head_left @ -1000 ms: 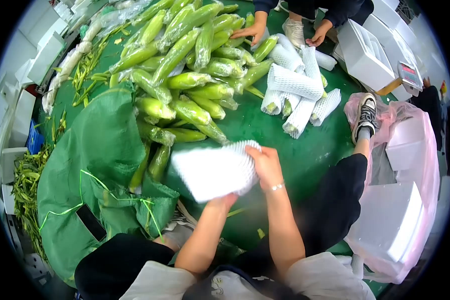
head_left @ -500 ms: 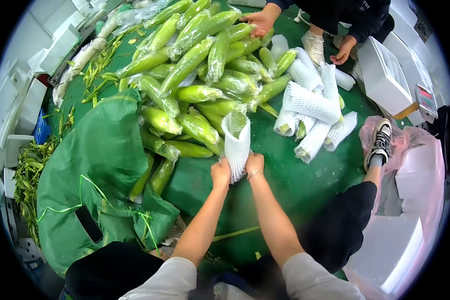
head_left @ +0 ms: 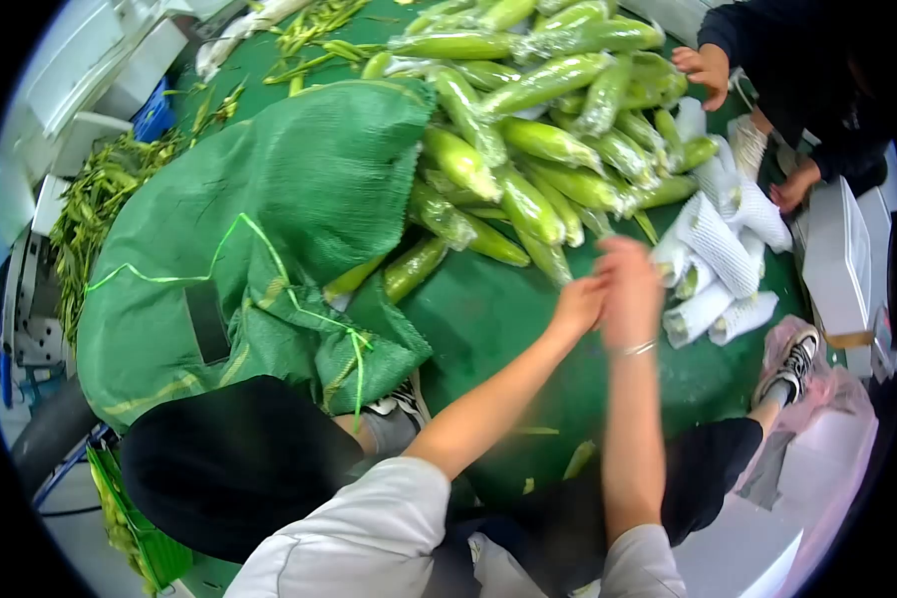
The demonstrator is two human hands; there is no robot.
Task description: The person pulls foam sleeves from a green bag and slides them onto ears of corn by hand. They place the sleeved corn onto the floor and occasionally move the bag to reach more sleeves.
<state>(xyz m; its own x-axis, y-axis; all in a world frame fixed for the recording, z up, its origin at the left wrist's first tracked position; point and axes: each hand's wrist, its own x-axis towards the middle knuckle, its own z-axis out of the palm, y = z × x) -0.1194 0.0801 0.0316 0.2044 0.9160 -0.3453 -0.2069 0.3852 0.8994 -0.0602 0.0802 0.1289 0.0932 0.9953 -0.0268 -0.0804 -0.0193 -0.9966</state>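
Green flooring under two heaps: film-wrapped corn ears ahead of the hands, white net-sleeved ears just to the right, apparently set apart to keep sleeved from unsleeved. Left hand and right hand close together, fingers bent, blurred, contents impossible to tell. Gone from between them: the white sleeve visible half a second earlier.

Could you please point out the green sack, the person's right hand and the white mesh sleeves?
Green sack [head_left: 289, 184]: head view, middle of its fabric.
Right hand [head_left: 630, 291]: head view, its blurred middle.
White mesh sleeves [head_left: 720, 249]: head view, side of one sleeve.
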